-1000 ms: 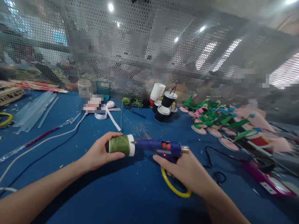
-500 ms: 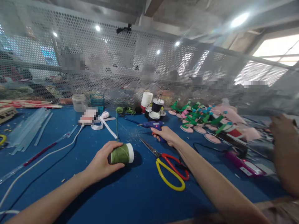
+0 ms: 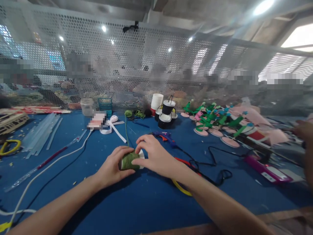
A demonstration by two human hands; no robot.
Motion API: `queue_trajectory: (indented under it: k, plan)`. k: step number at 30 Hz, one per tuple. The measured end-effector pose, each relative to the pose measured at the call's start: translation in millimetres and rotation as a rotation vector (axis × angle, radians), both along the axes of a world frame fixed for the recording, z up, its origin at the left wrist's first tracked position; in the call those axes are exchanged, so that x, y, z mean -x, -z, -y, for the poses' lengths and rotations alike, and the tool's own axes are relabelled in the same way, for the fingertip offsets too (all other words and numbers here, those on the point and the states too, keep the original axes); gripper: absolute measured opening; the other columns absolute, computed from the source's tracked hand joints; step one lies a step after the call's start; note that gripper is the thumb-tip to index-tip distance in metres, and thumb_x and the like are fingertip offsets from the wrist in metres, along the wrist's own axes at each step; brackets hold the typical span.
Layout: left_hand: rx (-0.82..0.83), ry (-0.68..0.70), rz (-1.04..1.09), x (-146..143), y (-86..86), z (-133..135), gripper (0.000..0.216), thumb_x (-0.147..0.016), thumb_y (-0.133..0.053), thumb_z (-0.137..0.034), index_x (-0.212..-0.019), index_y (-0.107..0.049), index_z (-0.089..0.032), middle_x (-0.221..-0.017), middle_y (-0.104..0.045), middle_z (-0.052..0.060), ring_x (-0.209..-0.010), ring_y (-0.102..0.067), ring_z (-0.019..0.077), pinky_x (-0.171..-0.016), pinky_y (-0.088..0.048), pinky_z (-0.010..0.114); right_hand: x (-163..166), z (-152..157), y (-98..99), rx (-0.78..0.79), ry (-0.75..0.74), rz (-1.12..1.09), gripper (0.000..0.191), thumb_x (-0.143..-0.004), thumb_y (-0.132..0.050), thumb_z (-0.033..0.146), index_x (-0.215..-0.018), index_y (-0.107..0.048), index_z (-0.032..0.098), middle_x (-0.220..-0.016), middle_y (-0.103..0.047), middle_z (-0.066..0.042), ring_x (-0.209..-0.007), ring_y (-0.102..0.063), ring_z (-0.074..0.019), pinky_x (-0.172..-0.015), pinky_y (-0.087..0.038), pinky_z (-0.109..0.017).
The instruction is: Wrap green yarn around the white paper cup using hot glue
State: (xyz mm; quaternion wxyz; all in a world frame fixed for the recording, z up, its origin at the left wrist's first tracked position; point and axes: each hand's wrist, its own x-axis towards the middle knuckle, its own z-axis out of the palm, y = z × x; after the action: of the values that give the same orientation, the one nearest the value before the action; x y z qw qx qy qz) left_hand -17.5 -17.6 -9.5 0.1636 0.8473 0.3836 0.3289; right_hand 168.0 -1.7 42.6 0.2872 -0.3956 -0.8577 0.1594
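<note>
A paper cup wrapped in green yarn [image 3: 127,161] lies on its side between my hands, its white rim to the right. My left hand [image 3: 113,164] is closed around the cup's base end. Thumb and fingers of my right hand [image 3: 149,155] grip the rim end. A green strand runs from the cup back to a yarn ball [image 3: 128,113]. Just beyond my right hand, a blue glue gun [image 3: 167,136] rests on the table. Scissors with a red and a yellow handle [image 3: 182,188] lie partly hidden under my right forearm.
Black-and-white cups [image 3: 165,120] are stacked at the back. Green craft plants on pink discs [image 3: 212,124] fill the back right, near a purple power strip [image 3: 267,169]. Translucent glue sticks [image 3: 40,133] lie left. Another person's arm [image 3: 306,140] shows at the right edge.
My right hand has let go of the glue gun, which now lies on the table, and has come left onto the cup. My left hand still holds the cup.
</note>
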Motion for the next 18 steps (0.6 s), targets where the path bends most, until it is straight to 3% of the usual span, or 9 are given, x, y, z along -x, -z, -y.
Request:
queue_trajectory:
  k: [5,10,14,18]
  plan:
    - [-0.034,0.014,-0.021,0,1.0,0,0.049,-0.073,-0.064,-0.030,-0.116,-0.043,-0.018,-0.113,-0.050,0.012,-0.107,-0.049,0.0254,-0.091,-0.043,0.042,9,6,6.6,0.052,0.021,0.075,0.014,-0.070,-0.066,0.014,-0.063,-0.054,0.016,-0.096,-0.054,-0.009,-0.099,-0.048,-0.0225,-0.088,-0.037,-0.039]
    - [-0.028,0.026,0.033,-1,2.4,0,0.051,-0.073,-0.065,-0.031,-0.117,-0.043,-0.020,-0.114,-0.052,0.011,-0.107,-0.050,0.0256,-0.092,-0.042,0.042,3,3,9.2,0.100,-0.019,-0.083,0.019,-0.073,-0.057,0.009,-0.061,-0.047,0.019,-0.088,-0.056,-0.007,-0.094,-0.049,-0.0199,-0.086,-0.038,-0.038]
    - [0.139,0.019,0.194,-3,3.3,2,0.067,-0.070,-0.068,-0.031,-0.126,-0.032,-0.022,-0.116,-0.051,0.011,-0.108,-0.051,0.0259,-0.093,-0.041,0.042,-4,2,11.7,0.126,0.001,-0.298,0.017,-0.072,-0.054,0.010,-0.062,-0.046,0.020,-0.079,-0.058,-0.004,-0.092,-0.052,-0.0194,-0.085,-0.039,-0.037]
    - [0.348,0.045,0.303,-6,4.3,4,0.076,-0.066,-0.071,-0.031,-0.128,-0.027,-0.022,-0.113,-0.051,0.009,-0.103,-0.054,0.0249,-0.091,-0.042,0.042,-10,-2,15.9,0.373,-0.014,-0.556,0.007,-0.070,-0.059,0.019,-0.075,-0.055,0.020,-0.077,-0.059,-0.001,-0.080,-0.056,-0.0154,-0.078,-0.042,-0.034]
